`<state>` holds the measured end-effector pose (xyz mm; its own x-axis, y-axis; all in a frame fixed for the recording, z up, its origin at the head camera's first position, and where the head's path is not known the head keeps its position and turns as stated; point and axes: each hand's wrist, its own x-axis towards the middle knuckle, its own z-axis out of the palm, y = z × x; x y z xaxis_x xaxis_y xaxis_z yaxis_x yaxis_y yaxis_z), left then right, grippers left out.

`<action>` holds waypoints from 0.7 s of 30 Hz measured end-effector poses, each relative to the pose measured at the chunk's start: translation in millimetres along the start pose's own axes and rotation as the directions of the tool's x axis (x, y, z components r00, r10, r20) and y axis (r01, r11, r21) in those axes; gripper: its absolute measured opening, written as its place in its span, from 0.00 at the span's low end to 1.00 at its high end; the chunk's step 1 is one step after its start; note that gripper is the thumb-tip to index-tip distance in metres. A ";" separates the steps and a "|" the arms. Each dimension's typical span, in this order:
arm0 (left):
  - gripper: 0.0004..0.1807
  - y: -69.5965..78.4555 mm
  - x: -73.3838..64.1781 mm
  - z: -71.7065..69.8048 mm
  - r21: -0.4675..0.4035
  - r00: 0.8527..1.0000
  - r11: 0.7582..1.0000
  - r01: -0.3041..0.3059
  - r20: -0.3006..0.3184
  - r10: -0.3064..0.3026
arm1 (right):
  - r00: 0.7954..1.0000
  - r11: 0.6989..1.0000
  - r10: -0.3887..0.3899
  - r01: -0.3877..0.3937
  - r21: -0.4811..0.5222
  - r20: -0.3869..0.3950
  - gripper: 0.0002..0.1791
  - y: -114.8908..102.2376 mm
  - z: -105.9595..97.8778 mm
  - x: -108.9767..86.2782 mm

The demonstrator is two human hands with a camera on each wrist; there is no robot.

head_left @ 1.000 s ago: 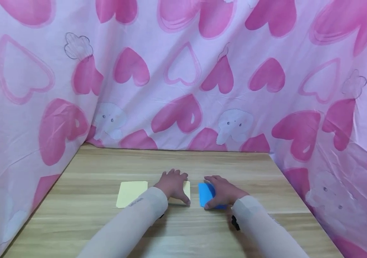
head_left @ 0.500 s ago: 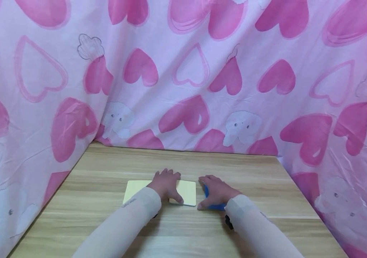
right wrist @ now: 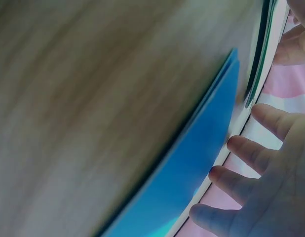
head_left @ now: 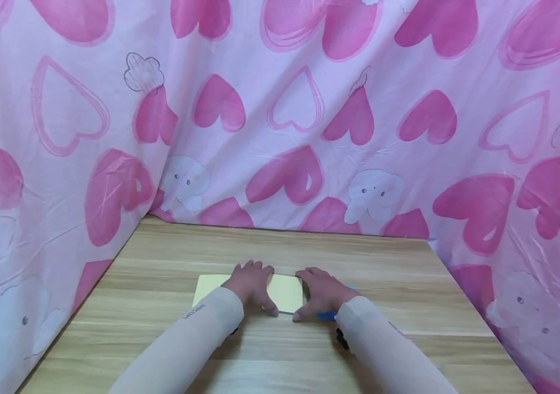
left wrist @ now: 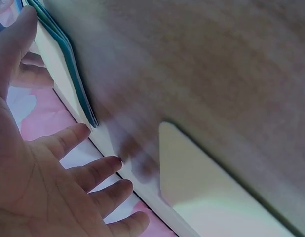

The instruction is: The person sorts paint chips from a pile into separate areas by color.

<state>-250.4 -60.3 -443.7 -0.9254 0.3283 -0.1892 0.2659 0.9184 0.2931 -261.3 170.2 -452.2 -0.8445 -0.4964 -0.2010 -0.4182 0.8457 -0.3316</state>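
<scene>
A thin stack of cards (head_left: 285, 294), pale yellow on top with teal and dark edges below, lies mid-table between my hands. My left hand (head_left: 250, 285) is at its left side, fingers spread toward the far edge and thumb at the near edge. Opposite, my right hand (head_left: 321, 293) stands at the stack's right end, thumb and fingertips by its corners; whether they touch is unclear. Behind the left hand lies another pale yellow card (left wrist: 211, 182). Under the right palm is a blue card stack (right wrist: 192, 143), mostly hidden in the head view. Both wrist views show straight, spread fingers.
The wooden table (head_left: 280, 355) bears the cards in one row. A pink curtain with hearts (head_left: 285, 175) hangs behind and along both sides of the table.
My right hand has moved left from over the blue cards to the middle stack. The left hand has shifted left, uncovering more of that stack. The head view has turned slightly left.
</scene>
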 end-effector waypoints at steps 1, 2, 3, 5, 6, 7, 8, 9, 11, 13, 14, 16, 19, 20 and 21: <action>0.60 -0.2 -0.4 0.4 0.002 1.000 1.000 0.000 0.004 0.000 | 1.000 1.000 -0.010 0.010 0.002 -0.004 0.60 -0.4 0.5 0.5; 0.60 -0.1 -0.9 0.7 0.003 1.000 1.000 -0.001 0.007 0.001 | 1.000 1.000 -0.019 0.019 -0.001 -0.008 0.60 -0.7 1.0 1.0; 0.60 -0.2 -1.4 1.1 0.005 1.000 1.000 -0.003 0.008 0.003 | 1.000 1.000 -0.027 0.027 -0.001 -0.010 0.59 -1.1 1.6 1.4; 0.60 -0.5 -2.2 2.1 0.011 1.000 1.000 -0.009 0.007 0.009 | 0.999 0.999 -0.035 0.035 -0.007 -0.015 0.58 -2.2 2.1 1.8; 0.60 -0.4 -2.8 2.2 0.011 1.000 1.000 -0.012 0.006 0.012 | 0.999 0.999 -0.038 0.038 -0.005 -0.015 0.58 -2.9 2.0 1.8; 0.60 -0.3 -3.0 2.3 0.013 1.000 1.000 -0.014 0.005 0.014 | 0.999 0.999 -0.040 0.040 -0.004 -0.016 0.57 -3.7 1.4 1.6; 0.59 -0.2 -3.2 2.4 0.012 1.000 1.000 -0.015 0.004 0.015 | 0.999 0.999 -0.038 0.038 -0.005 -0.015 0.57 -4.6 0.9 1.1; 0.59 -0.2 -3.2 2.5 0.013 1.000 1.000 -0.016 0.005 0.016 | 0.999 0.999 -0.040 0.040 -0.003 -0.015 0.56 -5.3 0.3 0.8; 0.58 -0.2 -3.1 2.6 0.014 1.000 1.000 -0.013 0.004 0.013 | 0.999 0.999 -0.042 0.042 -0.004 -0.015 0.56 -6.8 -0.8 0.3; 0.58 -0.3 -2.8 2.7 0.014 1.000 1.000 -0.010 0.004 0.010 | 0.999 0.999 -0.046 0.046 -0.005 -0.016 0.56 -7.6 -1.2 0.4; 0.58 -0.4 -2.5 2.7 0.015 1.000 1.000 -0.011 0.004 0.011 | 0.999 0.999 -0.048 0.048 -0.005 -0.017 0.56 -7.8 -1.1 0.6; 0.59 -0.6 -2.0 2.5 0.013 1.000 1.000 -0.010 0.005 0.010 | 0.999 0.999 -0.049 0.049 -0.009 -0.017 0.56 -8.1 -1.2 1.1; 0.59 -1.1 -1.3 2.3 0.014 1.000 1.000 -0.011 0.009 0.011 | 0.999 0.999 -0.038 0.038 -0.013 -0.010 0.57 -7.4 -0.6 2.8; 0.59 -1.4 -1.2 2.2 0.012 1.000 1.000 -0.011 0.010 0.011 | 0.999 0.999 -0.032 0.032 -0.016 -0.008 0.57 -7.1 -0.6 3.4; 0.59 -1.6 -1.2 2.0 0.011 1.000 1.000 -0.011 0.011 0.011 | 1.000 0.999 -0.025 0.025 -0.020 -0.006 0.57 -6.8 -0.3 4.2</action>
<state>-249.2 -61.8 -445.8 -0.9193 0.3411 -0.1964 0.2793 0.9169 0.2851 -262.0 162.4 -450.5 -0.8360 -0.5160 -0.1869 -0.4456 0.8370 -0.3176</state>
